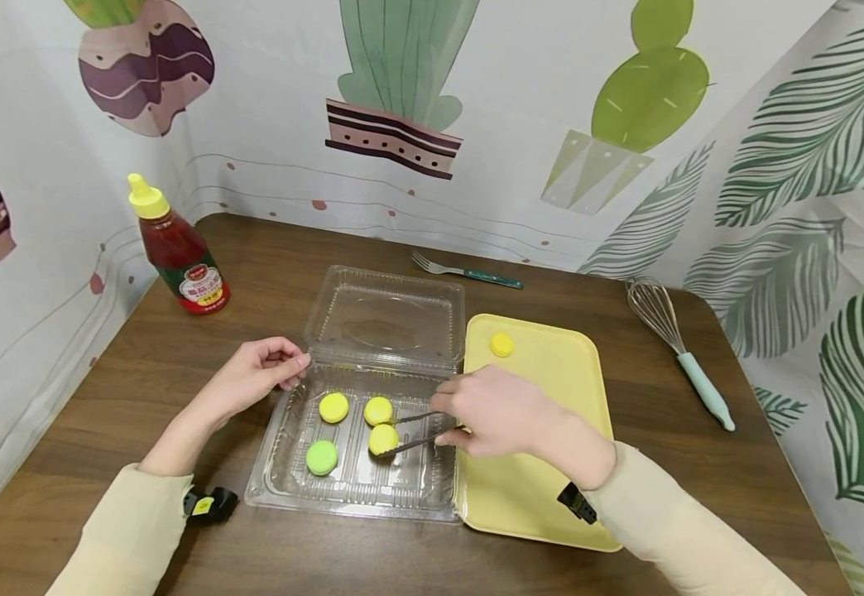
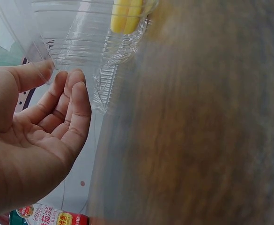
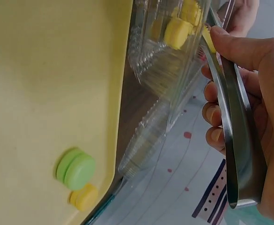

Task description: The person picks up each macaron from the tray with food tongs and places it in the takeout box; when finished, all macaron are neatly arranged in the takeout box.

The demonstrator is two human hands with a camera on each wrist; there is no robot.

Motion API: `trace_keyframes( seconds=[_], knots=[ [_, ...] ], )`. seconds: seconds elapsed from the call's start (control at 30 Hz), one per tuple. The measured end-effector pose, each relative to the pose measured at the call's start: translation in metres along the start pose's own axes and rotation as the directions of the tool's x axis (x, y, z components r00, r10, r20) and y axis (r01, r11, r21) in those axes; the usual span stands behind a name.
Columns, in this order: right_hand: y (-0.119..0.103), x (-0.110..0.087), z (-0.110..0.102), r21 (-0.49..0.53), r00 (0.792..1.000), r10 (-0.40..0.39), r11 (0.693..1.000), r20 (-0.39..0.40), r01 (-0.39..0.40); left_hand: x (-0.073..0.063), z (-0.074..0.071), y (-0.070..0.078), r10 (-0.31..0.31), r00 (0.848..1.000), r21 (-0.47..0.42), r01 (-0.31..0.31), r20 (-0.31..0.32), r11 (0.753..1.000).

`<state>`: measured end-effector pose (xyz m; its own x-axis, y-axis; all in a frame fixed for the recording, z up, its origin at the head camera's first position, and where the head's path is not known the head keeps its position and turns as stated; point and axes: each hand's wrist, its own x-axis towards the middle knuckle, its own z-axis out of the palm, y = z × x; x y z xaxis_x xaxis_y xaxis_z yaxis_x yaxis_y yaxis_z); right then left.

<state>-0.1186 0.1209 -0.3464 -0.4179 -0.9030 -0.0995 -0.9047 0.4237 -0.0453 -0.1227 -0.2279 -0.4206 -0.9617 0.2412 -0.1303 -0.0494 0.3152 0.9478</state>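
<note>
One high view, two close
From the head I look forward and down; both wrist feeds, tilted sideways, share the box (image 1: 353,487): left feed's upper left, right feed's upper middle.

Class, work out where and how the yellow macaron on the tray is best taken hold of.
Probably by its rounded left and right sides, coming straight down from above. The yellow macaron lies flat on the tray, while the right wrist view shows the green macaron close on its near side, likely crowding a front-to-back pinch.
</note>
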Motion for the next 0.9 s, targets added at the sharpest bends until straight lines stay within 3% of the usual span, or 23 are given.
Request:
trace_keyframes(
  seconds=[0.5,0.9],
  knots=[
    [-0.009,0.010,0.013,0.028,0.999,-0.016,0.999,0.047,0.015,0.001,0.000,-0.002,0.011,1.000,-0.007,-0.011,0.001,1.000],
    [-0.010,0.011,0.018,0.023,0.999,-0.027,0.999,0.031,0.026,0.001,0.000,-0.001,0.002,1.000,-0.007,-0.002,0.000,1.000]
  ],
)
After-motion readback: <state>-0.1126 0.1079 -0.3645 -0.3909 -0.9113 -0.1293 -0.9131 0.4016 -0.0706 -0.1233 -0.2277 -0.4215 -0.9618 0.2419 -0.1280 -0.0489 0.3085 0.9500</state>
